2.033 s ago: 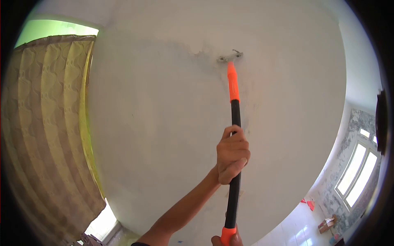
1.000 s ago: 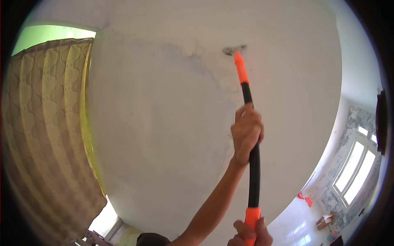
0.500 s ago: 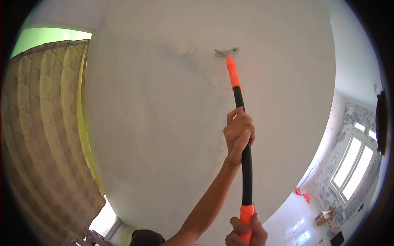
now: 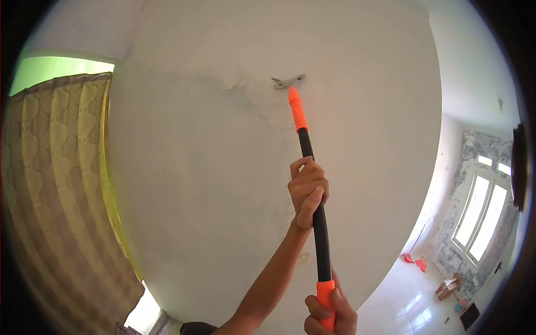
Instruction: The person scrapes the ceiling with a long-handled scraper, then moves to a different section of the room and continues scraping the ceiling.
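A long-handled scraper [image 4: 321, 234] with a black pole and orange ends slants up in front of the wall [image 4: 223, 184]. Its grey metal head [image 4: 289, 82] is at the wall surface, just right of a patch of chipped, discoloured paint [image 4: 237, 89]. Whether the blade presses on the wall is hard to tell. My left hand [image 4: 309, 192] is wrapped around the upper part of the black pole, thumb laid along it. Lower down, my right hand [image 4: 332, 314] closes around the orange grip at the bottom end.
A brown patterned curtain [image 4: 56, 190] hangs over an opening on the left. On the right, beyond the wall's edge, are a window [image 4: 480, 215], a red broom and dustpan [image 4: 414, 262] and small items on a tiled floor [image 4: 399, 301]. A wall socket [image 4: 304, 257] sits behind the pole.
The view has shifted a little. The scraper and both hands have moved left in view, and the head is now tilted, its right end higher. Both hands keep their hold.
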The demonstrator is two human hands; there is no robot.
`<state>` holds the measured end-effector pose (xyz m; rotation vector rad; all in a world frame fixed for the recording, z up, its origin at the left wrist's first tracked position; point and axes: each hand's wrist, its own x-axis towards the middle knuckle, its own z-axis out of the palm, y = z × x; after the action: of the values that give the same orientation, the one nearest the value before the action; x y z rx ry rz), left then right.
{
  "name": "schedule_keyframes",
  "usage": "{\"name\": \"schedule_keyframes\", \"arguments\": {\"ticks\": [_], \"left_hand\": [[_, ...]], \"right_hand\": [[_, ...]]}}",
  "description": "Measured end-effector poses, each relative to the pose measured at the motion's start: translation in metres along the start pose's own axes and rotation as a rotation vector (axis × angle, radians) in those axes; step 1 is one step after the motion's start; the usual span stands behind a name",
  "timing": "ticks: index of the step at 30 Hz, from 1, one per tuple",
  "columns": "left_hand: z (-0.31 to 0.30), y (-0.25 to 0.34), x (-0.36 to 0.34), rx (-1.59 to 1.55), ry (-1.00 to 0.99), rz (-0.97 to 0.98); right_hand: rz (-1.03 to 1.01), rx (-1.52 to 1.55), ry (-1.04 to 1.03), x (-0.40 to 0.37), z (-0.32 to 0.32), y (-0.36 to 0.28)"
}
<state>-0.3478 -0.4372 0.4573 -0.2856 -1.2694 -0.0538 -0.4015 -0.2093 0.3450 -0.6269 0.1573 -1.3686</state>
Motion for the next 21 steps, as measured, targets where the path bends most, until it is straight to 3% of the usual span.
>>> {"name": "schedule_keyframes", "arguments": {"ticks": [1, 2, 5, 21], "left_hand": [[0.0, 0.0, -0.001, 0.009, -0.017, -0.001], [0.0, -0.001, 0.0, 0.019, -0.018, 0.015], [0.0, -0.003, 0.002, 0.037, -0.055, 0.047], [0.013, -0.018, -0.005, 0.111, -0.126, 0.139]], "right_hand": [[0.064, -0.006, -0.014, 0.001, -0.001, -0.003], [0.019, 0.076, -0.006, 0.0, 0.001, 0.0], [-0.167, -0.067, -0.115, 0.005, -0.003, 0.004], [-0.136, -0.206, -0.121, 0.014, -0.036, -0.026]]}}
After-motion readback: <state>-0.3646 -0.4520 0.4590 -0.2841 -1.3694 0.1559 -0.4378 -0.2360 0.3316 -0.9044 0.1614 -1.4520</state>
